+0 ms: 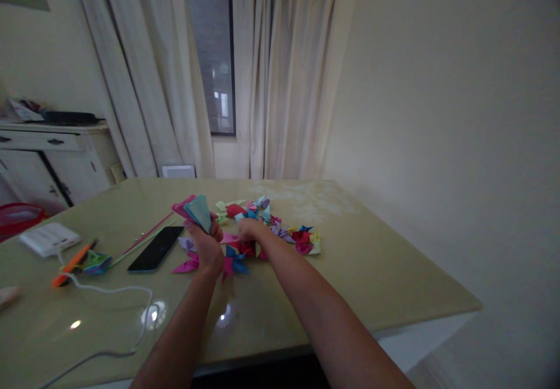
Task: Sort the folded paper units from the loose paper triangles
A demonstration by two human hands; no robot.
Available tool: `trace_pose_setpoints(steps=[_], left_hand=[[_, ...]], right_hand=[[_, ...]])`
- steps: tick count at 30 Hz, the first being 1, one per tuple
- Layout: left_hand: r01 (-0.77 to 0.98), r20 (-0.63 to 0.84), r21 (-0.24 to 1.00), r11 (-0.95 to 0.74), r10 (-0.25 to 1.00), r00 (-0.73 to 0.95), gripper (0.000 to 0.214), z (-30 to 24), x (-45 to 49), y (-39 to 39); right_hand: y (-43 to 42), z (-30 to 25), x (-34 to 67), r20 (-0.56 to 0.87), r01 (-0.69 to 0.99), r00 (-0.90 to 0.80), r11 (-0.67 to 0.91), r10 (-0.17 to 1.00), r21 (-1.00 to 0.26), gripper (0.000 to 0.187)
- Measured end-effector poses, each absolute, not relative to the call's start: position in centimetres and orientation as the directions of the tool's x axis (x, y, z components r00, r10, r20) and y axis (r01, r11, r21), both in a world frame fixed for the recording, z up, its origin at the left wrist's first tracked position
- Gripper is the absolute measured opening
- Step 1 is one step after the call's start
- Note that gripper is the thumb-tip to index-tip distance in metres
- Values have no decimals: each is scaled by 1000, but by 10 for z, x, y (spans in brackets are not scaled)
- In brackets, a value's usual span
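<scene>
My left hand (pixel 205 242) is wrapped round folded paper pieces, a light blue one (pixel 200 211) with pink ones (pixel 182 207) beside it, raised above the table. Just to its right, my right hand (pixel 251 229) reaches into a pile of colourful folded paper flowers, its fingers curled and mostly turned from view. Light blue paper shows at its fingertips, but what it grips, if anything, is hidden. Around both hands lie a blue paper flower (pixel 236 259), a magenta one (pixel 187 264), a red one (pixel 235 210), a purple one (pixel 282 231) and several more.
A black phone (pixel 156 250) lies left of my left hand, with thin pink and green sticks (pixel 146 238) behind it. Farther left are an orange-handled tool (pixel 72 265), stacked coloured paper (pixel 97 263), a white box (pixel 49 238) and a white cable (pixel 109 289). A wall borders the table's right side.
</scene>
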State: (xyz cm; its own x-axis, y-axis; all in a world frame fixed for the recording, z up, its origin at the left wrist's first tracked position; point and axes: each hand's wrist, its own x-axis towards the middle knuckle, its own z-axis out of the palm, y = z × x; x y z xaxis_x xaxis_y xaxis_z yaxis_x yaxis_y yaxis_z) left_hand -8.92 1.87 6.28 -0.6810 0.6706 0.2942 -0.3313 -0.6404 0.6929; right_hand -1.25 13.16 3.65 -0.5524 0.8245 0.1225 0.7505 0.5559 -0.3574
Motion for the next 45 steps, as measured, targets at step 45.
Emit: trace_pose_setpoints(steps=[45], left_hand=[[38,286,956,-290,954,87,74,26,-24,-3]], right_hand=[[39,-2,117,217,-250,-476,106,852,-963,52]])
